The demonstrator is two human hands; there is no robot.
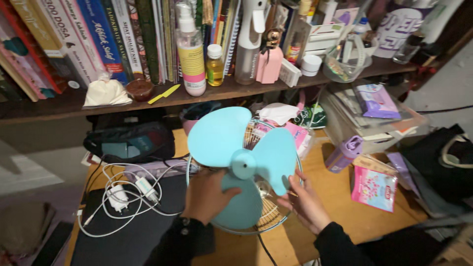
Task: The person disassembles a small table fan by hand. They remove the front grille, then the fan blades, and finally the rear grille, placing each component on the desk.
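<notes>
Between left hand and right hand, light-blue fan on wooden desk.

Left hand, right hand, seemingly gripping.

White cables, purple bottle, books

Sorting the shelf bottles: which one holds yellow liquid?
The small bottle with the white cap, standing between the tall pink-banded pump bottle and the white spray bottle; only it is clear with yellow liquid.
</notes>
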